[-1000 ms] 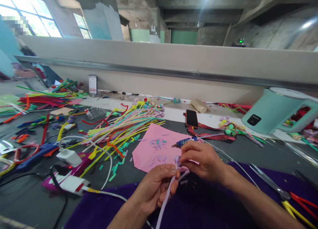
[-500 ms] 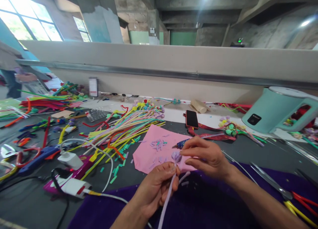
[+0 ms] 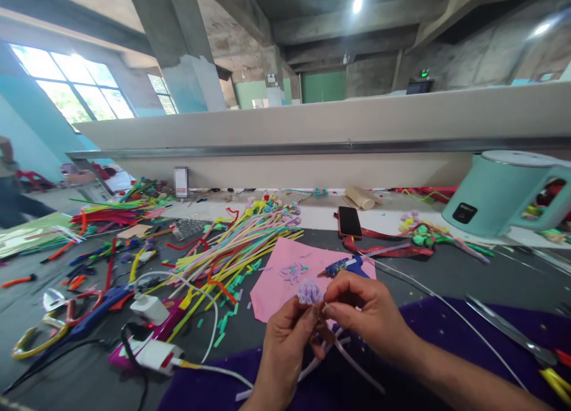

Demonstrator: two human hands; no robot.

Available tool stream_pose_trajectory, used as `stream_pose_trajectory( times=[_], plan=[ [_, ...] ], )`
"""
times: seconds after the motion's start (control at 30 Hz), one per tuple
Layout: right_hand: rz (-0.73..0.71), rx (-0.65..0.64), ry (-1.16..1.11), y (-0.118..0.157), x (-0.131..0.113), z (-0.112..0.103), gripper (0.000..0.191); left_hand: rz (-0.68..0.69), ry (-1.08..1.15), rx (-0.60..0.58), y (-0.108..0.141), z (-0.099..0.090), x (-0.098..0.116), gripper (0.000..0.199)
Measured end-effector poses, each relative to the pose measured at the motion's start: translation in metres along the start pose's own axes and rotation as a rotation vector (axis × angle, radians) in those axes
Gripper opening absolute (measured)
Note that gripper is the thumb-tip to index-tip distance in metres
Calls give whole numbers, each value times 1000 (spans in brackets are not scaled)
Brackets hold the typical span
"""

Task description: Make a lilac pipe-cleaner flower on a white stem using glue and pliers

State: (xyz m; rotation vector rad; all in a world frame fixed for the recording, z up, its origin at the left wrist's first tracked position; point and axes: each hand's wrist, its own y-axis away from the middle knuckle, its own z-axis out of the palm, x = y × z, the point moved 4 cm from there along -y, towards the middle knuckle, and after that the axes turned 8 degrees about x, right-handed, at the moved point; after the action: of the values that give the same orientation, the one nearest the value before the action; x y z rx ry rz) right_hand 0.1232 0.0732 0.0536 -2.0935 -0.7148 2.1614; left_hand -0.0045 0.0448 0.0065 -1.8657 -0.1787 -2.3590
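A fluffy lilac pipe-cleaner flower [image 3: 308, 291] stands upright above the fingers of my left hand [image 3: 285, 342], which pinches it just under its head. My right hand [image 3: 368, 310] is closed too, thumb and forefinger meeting at the base of the flower, right beside the left fingertips; the exact spot it grips is partly hidden. Below the hands a lilac stem [image 3: 360, 368] slants down to the right over dark purple cloth [image 3: 428, 339]. Behind them a pink sheet [image 3: 272, 292] carries small lilac cut pieces [image 3: 292, 273]. A blue glue gun [image 3: 341, 266] lies on it, partly behind my right hand.
To the left lie pipe cleaners [image 3: 232, 238], a magenta power strip [image 3: 118, 357] with chargers, and scissors [image 3: 42, 336]. A phone [image 3: 349, 222] and a mint kettle [image 3: 495, 197] stand farther back. Shears [image 3: 513, 333] and a white cable [image 3: 450, 310] are on the right.
The flower has turned its round head upward, and its stem has swung from lower left to lower right. My right fingers have moved down to its base. The camera view has tilted up.
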Motion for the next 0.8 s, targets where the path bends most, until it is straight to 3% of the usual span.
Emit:
stream_pose_trajectory(
  times=[0.2,0.8],
  plan=[
    [140,9,-176,1,7,3,9,41,-50,25,2,0,4,23],
    [117,64,-24,-3,7,0,10,76,-191,19,-1,0,5,20]
  ],
)
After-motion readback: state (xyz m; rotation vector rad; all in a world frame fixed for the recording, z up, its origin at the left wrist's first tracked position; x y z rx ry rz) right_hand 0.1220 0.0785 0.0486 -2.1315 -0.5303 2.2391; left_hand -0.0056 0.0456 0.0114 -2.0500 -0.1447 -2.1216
